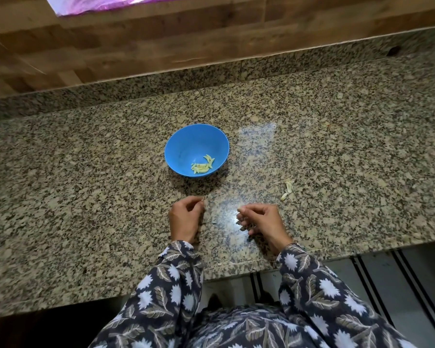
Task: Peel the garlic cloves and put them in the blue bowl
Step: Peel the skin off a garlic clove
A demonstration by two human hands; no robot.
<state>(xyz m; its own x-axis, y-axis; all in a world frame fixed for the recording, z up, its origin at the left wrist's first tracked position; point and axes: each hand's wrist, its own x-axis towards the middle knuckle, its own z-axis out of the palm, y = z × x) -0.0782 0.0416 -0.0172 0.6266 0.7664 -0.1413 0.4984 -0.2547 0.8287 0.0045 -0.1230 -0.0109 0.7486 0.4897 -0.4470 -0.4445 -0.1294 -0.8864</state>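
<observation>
Granite, speckled: the bench [86, 172], with dark floral sleeves [176, 285] over its near edge. Just beyond them, left hand [185, 219] resting on the stone, fingers [194, 204] curled in tight toward the thumb; cannot tell whether anything is pinched there. Right hand [264, 219] beside it but apart, fingers curled narrow round a small pale garlic piece [239, 210] at the tips. Farther and to the right, pale garlic scraps [288, 188] lying loose on the bench. Farther still, left of centre, the blue bowl [186, 144], upright, with a small heap of peeled garlic cloves [202, 166] at its bottom. Beyond that, wood-patterned wall [161, 33].
</observation>
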